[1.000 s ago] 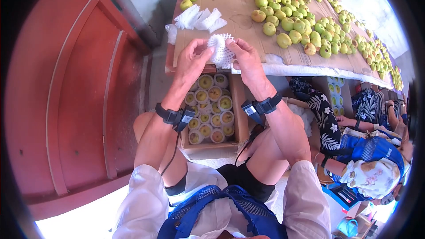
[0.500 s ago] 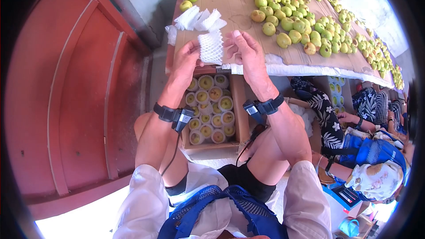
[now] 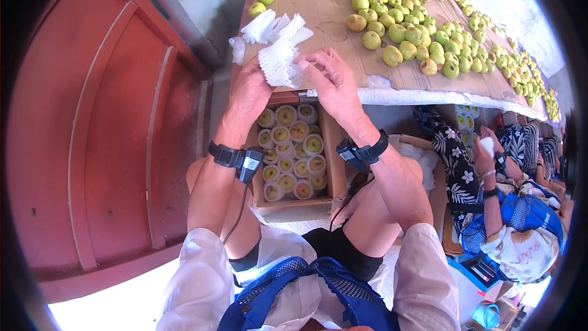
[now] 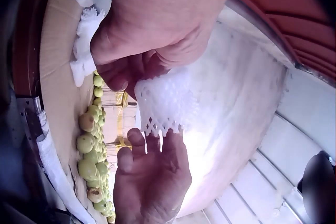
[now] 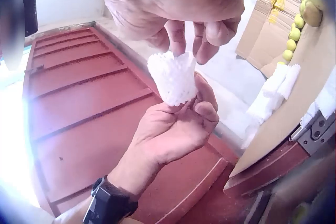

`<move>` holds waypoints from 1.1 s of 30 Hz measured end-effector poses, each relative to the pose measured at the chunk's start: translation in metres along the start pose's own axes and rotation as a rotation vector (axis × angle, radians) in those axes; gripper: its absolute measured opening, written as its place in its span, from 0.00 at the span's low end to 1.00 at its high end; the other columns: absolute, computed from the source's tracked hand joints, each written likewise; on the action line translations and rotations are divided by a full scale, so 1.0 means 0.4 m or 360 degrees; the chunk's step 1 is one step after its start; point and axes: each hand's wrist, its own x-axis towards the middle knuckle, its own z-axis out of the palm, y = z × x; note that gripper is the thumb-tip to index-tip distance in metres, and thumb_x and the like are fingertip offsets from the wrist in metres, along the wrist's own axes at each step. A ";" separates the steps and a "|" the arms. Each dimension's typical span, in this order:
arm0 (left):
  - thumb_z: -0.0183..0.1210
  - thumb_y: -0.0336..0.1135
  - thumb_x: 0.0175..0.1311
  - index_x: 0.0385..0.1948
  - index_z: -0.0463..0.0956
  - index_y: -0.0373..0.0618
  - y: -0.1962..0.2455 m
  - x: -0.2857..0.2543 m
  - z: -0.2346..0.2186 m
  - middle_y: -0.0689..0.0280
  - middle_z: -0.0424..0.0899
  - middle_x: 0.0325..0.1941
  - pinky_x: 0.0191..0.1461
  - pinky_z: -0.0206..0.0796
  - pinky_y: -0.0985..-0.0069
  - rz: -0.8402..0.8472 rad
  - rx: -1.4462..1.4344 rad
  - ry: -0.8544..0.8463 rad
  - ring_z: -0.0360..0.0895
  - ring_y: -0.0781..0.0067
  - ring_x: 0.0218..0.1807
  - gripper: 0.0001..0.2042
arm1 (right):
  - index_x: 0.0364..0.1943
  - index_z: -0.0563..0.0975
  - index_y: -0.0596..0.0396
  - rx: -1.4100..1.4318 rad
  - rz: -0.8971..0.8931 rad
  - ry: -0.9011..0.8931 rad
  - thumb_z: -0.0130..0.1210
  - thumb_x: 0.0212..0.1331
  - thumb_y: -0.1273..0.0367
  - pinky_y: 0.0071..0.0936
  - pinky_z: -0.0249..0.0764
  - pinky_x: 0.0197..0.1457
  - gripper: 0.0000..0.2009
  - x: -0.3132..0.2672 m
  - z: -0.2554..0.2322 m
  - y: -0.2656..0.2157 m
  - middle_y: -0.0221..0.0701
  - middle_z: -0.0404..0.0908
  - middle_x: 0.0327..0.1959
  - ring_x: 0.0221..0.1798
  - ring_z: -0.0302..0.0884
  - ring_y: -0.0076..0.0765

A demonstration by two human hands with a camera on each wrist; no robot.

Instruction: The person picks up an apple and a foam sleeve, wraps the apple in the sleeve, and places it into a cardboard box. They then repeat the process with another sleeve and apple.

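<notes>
A white foam net sleeve (image 3: 280, 67) is pinched in my left hand (image 3: 250, 89), in front of the tabletop's near edge. In the left wrist view the sleeve (image 4: 165, 100) hangs as a short tube with a lattice rim, and no fruit shows in it. My right hand (image 3: 337, 83) is at its other end, fingers loosely extended and fingertips right at the rim. From the right wrist view, the left hand (image 5: 176, 129) holds the sleeve (image 5: 172, 79) from below, while the right hand (image 5: 184, 11) reaches to its rim from above.
More foam sleeves (image 3: 275, 27) lie on the cardboard-covered table (image 3: 324, 24), with many green apples (image 3: 404, 34) beyond. Beneath is a carton (image 3: 334, 153) of sleeved apples (image 3: 285, 150). A red door (image 3: 110, 135) stands left; another person (image 3: 520, 227) sits right.
The sleeve goes from both hands to the left hand, turning and shifting left. The right hand first comes away, then returns to its rim. The other person's hand rises with something white.
</notes>
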 end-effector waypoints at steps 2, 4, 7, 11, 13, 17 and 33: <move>0.52 0.25 0.72 0.66 0.70 0.39 -0.004 0.004 -0.009 0.62 0.78 0.65 0.71 0.68 0.63 0.0000 -0.0027 0.0008 0.76 0.67 0.66 0.21 | 0.43 0.82 0.61 -0.0094 -0.0018 -0.0060 0.60 0.67 0.66 0.28 0.72 0.48 0.11 -0.002 0.003 0.016 0.33 0.77 0.38 0.41 0.75 0.29; 0.51 0.24 0.72 0.65 0.71 0.38 -0.005 0.005 -0.010 0.62 0.79 0.64 0.71 0.68 0.64 0.0011 -0.0020 0.0030 0.76 0.67 0.65 0.20 | 0.43 0.82 0.61 -0.0053 -0.0008 -0.0050 0.59 0.68 0.64 0.28 0.72 0.50 0.12 -0.003 0.006 0.024 0.34 0.77 0.39 0.43 0.74 0.31; 0.51 0.23 0.71 0.63 0.72 0.38 -0.015 0.007 -0.009 0.61 0.80 0.62 0.68 0.70 0.65 0.0033 0.0061 0.0116 0.77 0.68 0.63 0.19 | 0.44 0.82 0.61 0.0214 0.0282 -0.0029 0.58 0.69 0.60 0.29 0.71 0.52 0.16 -0.001 0.010 0.004 0.35 0.77 0.42 0.47 0.74 0.32; 0.53 0.25 0.72 0.60 0.74 0.38 -0.022 0.004 -0.005 0.62 0.81 0.58 0.62 0.73 0.69 -0.0001 0.0195 0.0238 0.80 0.72 0.58 0.16 | 0.47 0.81 0.59 0.0424 0.0377 -0.0051 0.62 0.68 0.59 0.29 0.71 0.55 0.16 -0.008 0.031 0.014 0.37 0.74 0.51 0.52 0.73 0.33; 0.53 0.25 0.72 0.58 0.76 0.38 -0.022 0.002 -0.008 0.64 0.82 0.56 0.58 0.73 0.72 0.0001 0.0250 0.0274 0.80 0.74 0.54 0.15 | 0.47 0.80 0.58 0.0384 0.0329 -0.0068 0.64 0.64 0.62 0.30 0.71 0.58 0.15 -0.015 0.043 0.015 0.37 0.72 0.54 0.54 0.73 0.34; 0.54 0.26 0.71 0.55 0.77 0.41 -0.028 -0.003 -0.005 0.67 0.84 0.51 0.48 0.72 0.79 -0.0043 0.0396 0.0362 0.80 0.80 0.47 0.13 | 0.46 0.79 0.58 0.0003 0.0223 -0.0019 0.67 0.58 0.71 0.30 0.70 0.62 0.14 -0.018 0.039 0.012 0.36 0.71 0.56 0.57 0.72 0.35; 0.58 0.17 0.64 0.53 0.78 0.41 -0.022 -0.022 0.020 0.69 0.84 0.52 0.50 0.72 0.80 0.0432 0.1242 0.0274 0.80 0.79 0.50 0.17 | 0.43 0.82 0.58 0.0497 0.0614 -0.0228 0.61 0.65 0.67 0.22 0.71 0.51 0.09 0.008 0.006 0.025 0.24 0.84 0.39 0.45 0.75 0.17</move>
